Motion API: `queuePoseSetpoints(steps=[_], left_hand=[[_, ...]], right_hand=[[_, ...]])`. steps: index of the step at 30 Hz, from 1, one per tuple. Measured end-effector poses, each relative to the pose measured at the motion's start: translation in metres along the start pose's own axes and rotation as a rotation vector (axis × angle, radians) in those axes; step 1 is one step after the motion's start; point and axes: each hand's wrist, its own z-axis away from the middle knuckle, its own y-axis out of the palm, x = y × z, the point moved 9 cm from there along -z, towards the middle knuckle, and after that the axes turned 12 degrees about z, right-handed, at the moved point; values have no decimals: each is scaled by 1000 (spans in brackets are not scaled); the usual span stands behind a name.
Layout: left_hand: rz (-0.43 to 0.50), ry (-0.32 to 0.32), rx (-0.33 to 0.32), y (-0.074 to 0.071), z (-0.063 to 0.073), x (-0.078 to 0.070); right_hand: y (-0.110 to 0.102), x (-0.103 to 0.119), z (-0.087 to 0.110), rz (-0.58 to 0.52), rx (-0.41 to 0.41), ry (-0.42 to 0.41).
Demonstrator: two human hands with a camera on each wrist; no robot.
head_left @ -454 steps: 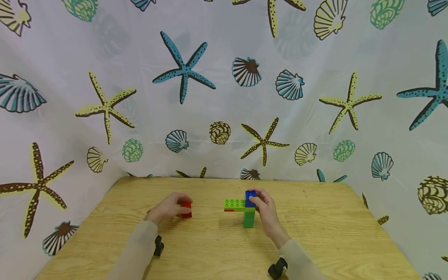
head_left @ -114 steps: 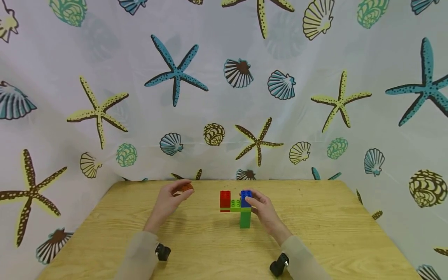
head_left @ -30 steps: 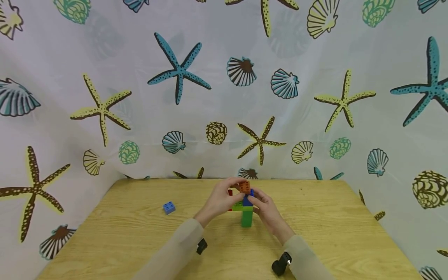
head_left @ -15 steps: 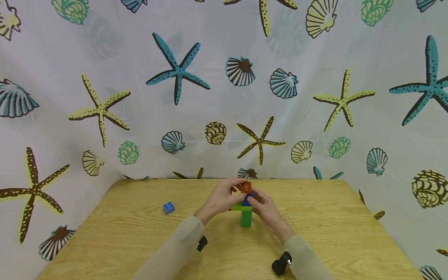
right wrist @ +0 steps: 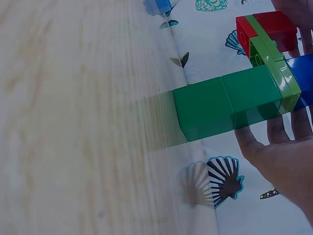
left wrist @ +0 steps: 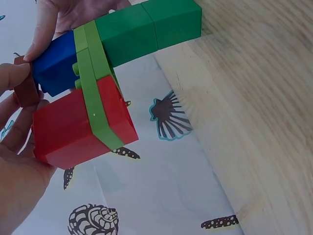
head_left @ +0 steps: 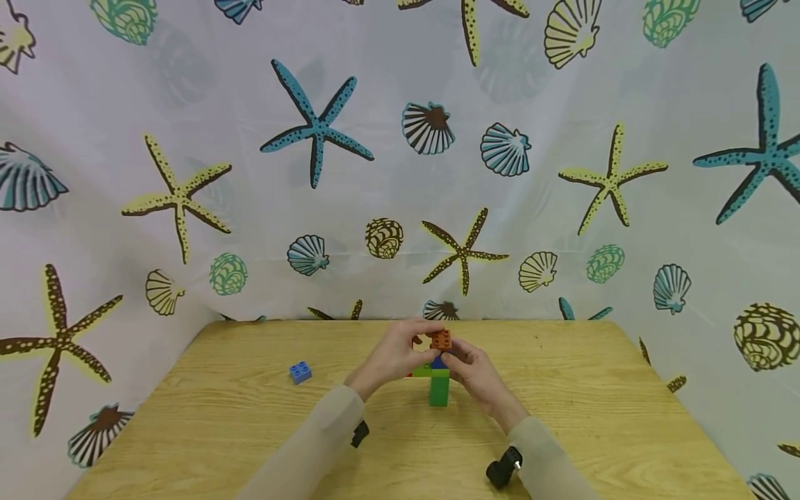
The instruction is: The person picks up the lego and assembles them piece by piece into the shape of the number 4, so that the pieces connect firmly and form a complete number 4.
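Observation:
In the head view my left hand (head_left: 395, 351) pinches an orange-brown toy building brick (head_left: 441, 339) between thumb and fingers, right over the tower's top. Below it comes a blue brick (left wrist: 55, 62), which my right hand (head_left: 480, 373) grips from the right with thumb and fingers. Two stacked green bricks (right wrist: 227, 103) form the upright tower under the blue one. A flat lime-green piece (left wrist: 95, 100) juts left between green and blue. Red bricks (left wrist: 63, 128) sit above and below its outer end, largely hidden by my left hand in the head view.
A loose light blue brick (head_left: 301, 372) lies on the wooden table (head_left: 250, 430), left of the tower. Behind the table hangs a white curtain (head_left: 400, 187) with shells and starfish. Each wrist carries a small black camera (head_left: 503, 467).
Earlier my left hand was at a red brick on the table; red then stood on the lime arm. It brought the orange-brown brick over the blue one, lately levelling it. My right hand kept its grip.

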Motion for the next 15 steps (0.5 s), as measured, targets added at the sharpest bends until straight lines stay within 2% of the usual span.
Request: queuePoseSetpoints(steps=[8,15], left_hand=[[-65,23,51,1,-5,-4],[-32,-31,98,3,-9,1]], right_hand=[[-1,2,1,0,-7,-5],[-1,2,2,-2,-7,0]])
